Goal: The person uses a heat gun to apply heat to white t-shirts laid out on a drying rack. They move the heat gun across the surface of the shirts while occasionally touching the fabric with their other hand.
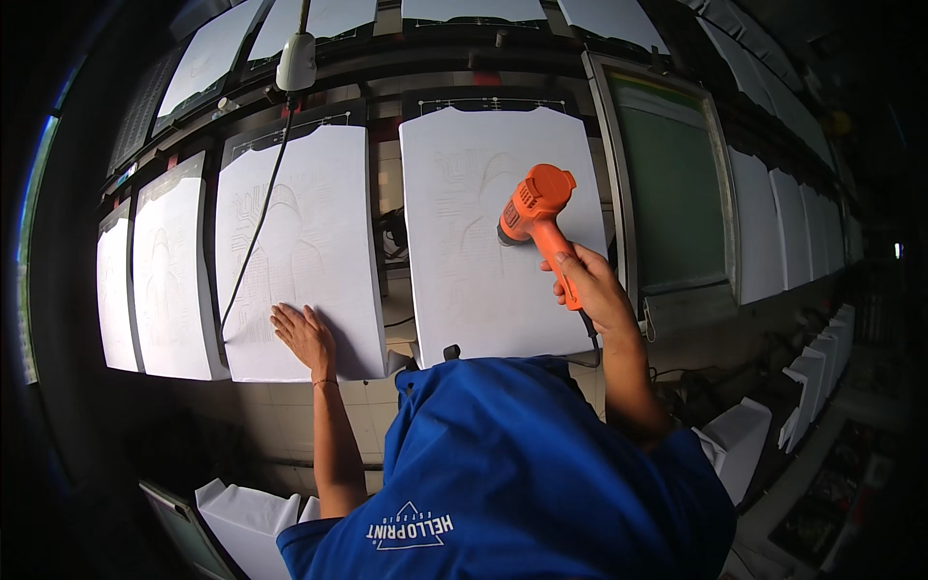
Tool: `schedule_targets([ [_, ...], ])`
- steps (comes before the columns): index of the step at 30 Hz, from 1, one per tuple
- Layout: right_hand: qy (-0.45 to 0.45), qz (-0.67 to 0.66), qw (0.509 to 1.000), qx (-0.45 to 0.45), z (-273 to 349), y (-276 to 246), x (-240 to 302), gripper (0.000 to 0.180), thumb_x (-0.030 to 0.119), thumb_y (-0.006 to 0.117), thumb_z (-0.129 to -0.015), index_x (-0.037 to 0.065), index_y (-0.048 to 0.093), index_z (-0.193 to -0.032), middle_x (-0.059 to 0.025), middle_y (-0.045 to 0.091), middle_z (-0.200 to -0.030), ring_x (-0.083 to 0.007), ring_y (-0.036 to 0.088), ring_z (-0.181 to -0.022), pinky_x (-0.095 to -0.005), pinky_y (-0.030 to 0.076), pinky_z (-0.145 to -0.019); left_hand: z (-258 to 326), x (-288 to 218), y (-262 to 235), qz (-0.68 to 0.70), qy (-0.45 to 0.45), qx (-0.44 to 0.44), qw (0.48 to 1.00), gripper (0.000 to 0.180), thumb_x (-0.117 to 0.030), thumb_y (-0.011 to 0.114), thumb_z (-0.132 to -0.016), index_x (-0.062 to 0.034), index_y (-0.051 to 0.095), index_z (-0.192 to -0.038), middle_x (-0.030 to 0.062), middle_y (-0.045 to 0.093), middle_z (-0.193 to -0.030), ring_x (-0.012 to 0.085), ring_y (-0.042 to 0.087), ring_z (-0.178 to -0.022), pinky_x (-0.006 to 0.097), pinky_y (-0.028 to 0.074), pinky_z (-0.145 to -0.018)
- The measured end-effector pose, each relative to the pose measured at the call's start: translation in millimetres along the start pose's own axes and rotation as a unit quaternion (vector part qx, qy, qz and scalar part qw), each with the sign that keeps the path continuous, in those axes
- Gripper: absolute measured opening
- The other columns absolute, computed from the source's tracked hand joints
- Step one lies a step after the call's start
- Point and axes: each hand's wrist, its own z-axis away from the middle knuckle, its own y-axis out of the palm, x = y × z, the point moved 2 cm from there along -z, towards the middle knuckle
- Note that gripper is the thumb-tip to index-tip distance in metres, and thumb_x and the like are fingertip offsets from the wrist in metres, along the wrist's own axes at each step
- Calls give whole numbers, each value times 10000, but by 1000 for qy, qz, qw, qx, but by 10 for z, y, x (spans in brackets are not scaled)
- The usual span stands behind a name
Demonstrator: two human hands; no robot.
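We see the right hand [596,290] wrapped around the handle of the orange heat gun [543,198], fingers clamped on it. The heat gun is over the wide cloth [483,309], nozzle toward a pale line print [498,179]; we cannot tell whether it touches. The left hand [305,335] lies flat, fingers a little apart and holding nothing, near the lower edge of the second cloth [338,213], just to the left. Both are white and smooth, drawn over dark boards [488,100]. Past them we find tiles [285,416] on the floor, a blue top [541,464] at the lower middle, and a room dim toward its edges. We count one heat gun, one cord [275,176] hanging from one white box [297,63] across the second cloth, one framed screen [667,184] in the near row, four white cloths left of it, and four along the far row, cut by the upper edge
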Motion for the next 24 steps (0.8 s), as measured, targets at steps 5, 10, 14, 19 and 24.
schedule_targets([
  [5,-15,-12,993,119,-85,450,-1,379,267,484,-983,-38,544,-1198,-86,638,-1000,-71,541,-681,-236,498,-588,225,-302,-26,14,84,32,996,625,-381,317,-1024,43,239,-1477,200,205,-1561,342,133,-1462,454,104,-1182],
  [10,-2,15,999,47,-25,78,-71,408,296,502,-980,-30,544,-1222,-88,649,-994,-69,538,-667,-230,498,-582,-26,336,100,-21,17,-1,1000,616,-367,318,-1028,57,248,-1469,215,206,-1556,358,152,-1454,457,110,-1180],
  [14,12,-2,997,-79,120,-548,-188,403,277,517,-976,-20,542,-1247,-88,658,-980,-72,539,-622,-227,482,-537,-290,1010,106,-33,-104,-18,994,660,-423,287,-1021,60,243,-1469,222,203,-1555,373,159,-1449,466,112,-1177],
  [19,5,-45,983,-178,303,-927,-257,351,273,535,-965,-14,567,-1165,-86,648,-965,-81,544,-629,-239,489,-536,-416,1000,18,-48,-158,1,986,687,-442,276,-1017,75,227,-1467,238,192,-1553,383,151,-1449,466,104,-1180],
  [24,14,-39,991,-129,258,-652,-205,333,264,536,-964,-9,571,-1152,-81,650,-967,-78,549,-636,-238,487,-537,-301,511,-6,-26,-118,8,993,677,-434,278,-1020,77,238,-1462,244,196,-1550,386,157,-1447,466,117,-1178],
])
